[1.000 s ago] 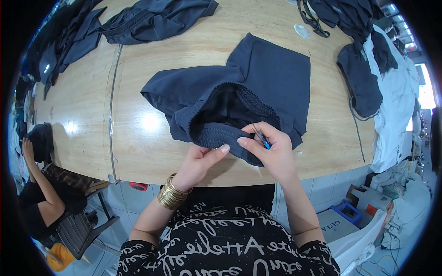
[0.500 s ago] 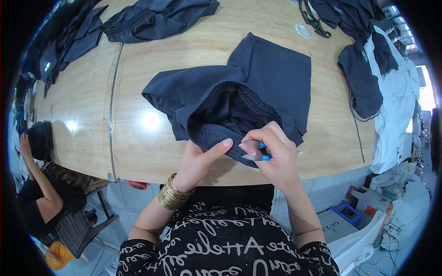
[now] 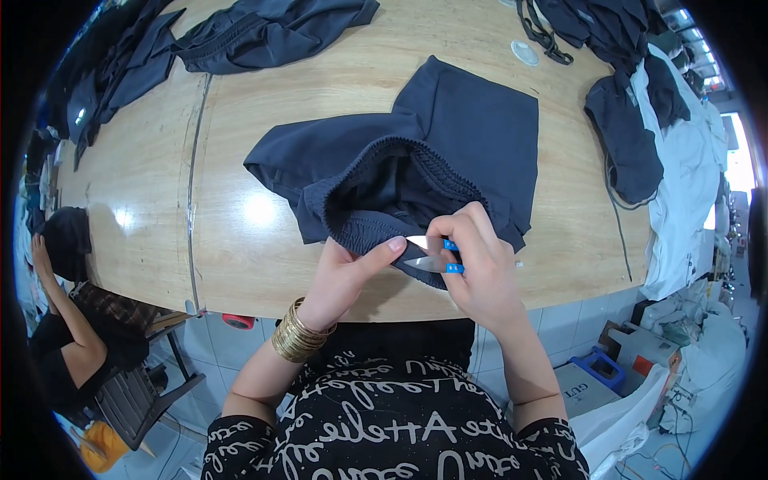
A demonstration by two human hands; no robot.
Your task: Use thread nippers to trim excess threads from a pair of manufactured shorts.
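A pair of dark navy shorts (image 3: 480, 120) lies on the wooden table, its elastic waistband gaping toward me. My left hand (image 3: 346, 276) pinches the near edge of the waistband (image 3: 364, 228) between thumb and fingers, gold bangles on that wrist. In my right hand (image 3: 484, 268) are small thread snips (image 3: 428, 262) with silver blades and blue parts at the grip. The blades are spread apart over the waistband, their tips pointing left, close to my left thumb. What lies between the blades is too small to make out.
More dark garments lie at the far left (image 3: 272, 36) and far right (image 3: 596, 28) of the table (image 3: 336, 96). White fabric (image 3: 680, 160) hangs over the right side. At the left, another person's hand (image 3: 42, 254) rests against a dark piece of cloth (image 3: 68, 240).
The snips' blades have swung up and left, showing more clearly beside my left thumb. My right fingers have shifted a little around them. The shorts and left hand stay nearly in place.
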